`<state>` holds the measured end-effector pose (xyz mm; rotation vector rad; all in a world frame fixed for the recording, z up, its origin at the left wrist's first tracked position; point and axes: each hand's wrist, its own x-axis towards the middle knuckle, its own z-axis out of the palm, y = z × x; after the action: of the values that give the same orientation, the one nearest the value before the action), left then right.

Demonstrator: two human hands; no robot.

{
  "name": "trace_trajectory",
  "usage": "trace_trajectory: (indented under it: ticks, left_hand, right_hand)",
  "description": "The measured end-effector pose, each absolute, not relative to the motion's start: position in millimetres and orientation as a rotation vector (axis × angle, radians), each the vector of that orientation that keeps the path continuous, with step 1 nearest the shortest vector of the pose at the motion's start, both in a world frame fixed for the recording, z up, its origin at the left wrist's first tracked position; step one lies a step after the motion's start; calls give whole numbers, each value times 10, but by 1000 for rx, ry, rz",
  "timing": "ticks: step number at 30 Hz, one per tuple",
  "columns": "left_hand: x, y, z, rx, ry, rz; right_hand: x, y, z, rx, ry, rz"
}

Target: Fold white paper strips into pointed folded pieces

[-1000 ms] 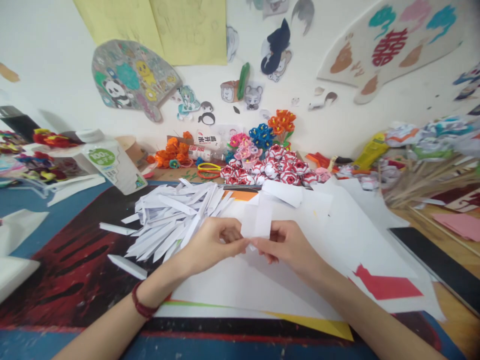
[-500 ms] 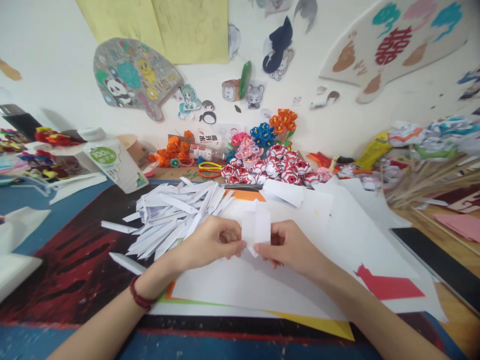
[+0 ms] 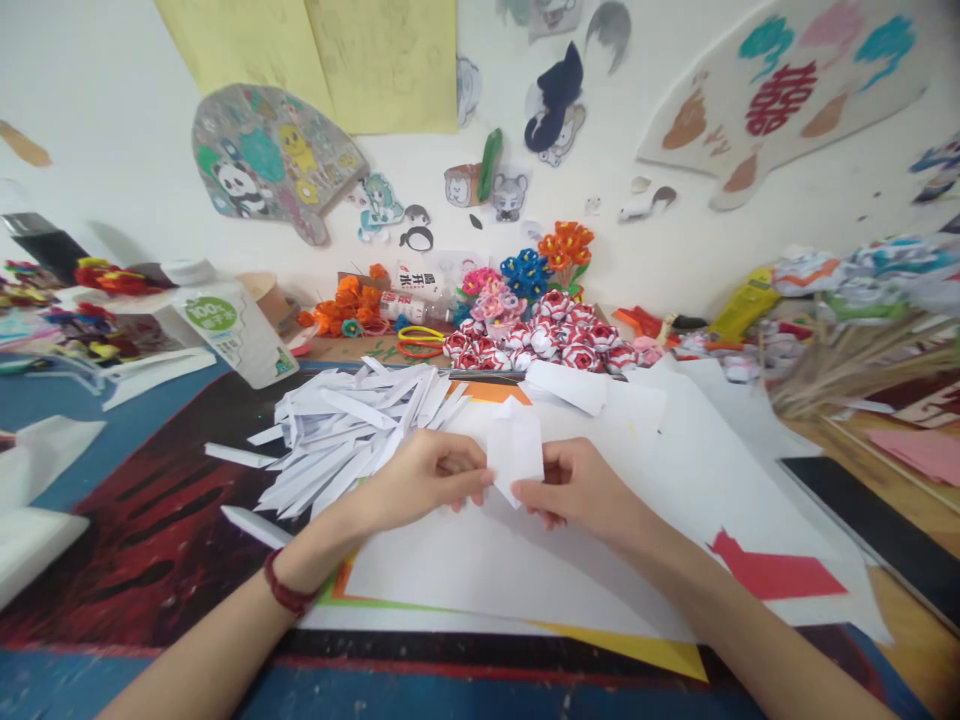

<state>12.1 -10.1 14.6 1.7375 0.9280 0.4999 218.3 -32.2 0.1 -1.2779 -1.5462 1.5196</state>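
Between my two hands a small folded piece of white paper (image 3: 516, 448) is held up above the table, its lower edge coming to a point. My left hand (image 3: 442, 470) pinches its left side between thumb and fingers. My right hand (image 3: 574, 482) grips the lower right side, thumb in front and fingers behind. Below both hands lies a large white sheet (image 3: 510, 580) with coloured sheets showing under its edges. Close to my left hand is a heap of folded white paper strips (image 3: 352, 420).
Red-and-white paper flowers (image 3: 555, 335) crowd the back, by the wall. A white bottle (image 3: 236, 330) leans at the back left. On the right lie a red paper scrap (image 3: 780, 572), a dark flat phone-like object (image 3: 870, 530) and a bundle of thin sticks (image 3: 840, 365).
The folded paper has turned slightly; the crease and raised fold at its middle show less. Both hands stay almost in place, still holding it.
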Motion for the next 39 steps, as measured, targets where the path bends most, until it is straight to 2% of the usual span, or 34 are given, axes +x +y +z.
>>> trace_trajectory:
  ticks: [9, 32, 39]
  left_hand:
    - [188, -154, 96, 1615, 914, 622]
    - [164, -118, 157, 1633, 1060, 819]
    - [124, -77, 175, 1723, 1059, 654]
  right_hand:
    - [2147, -330, -33, -1201, -1545, 1605]
    - [2189, -323, -23, -1160, -1495, 1499]
    - [2186, -247, 13, -1267, -1353, 1336]
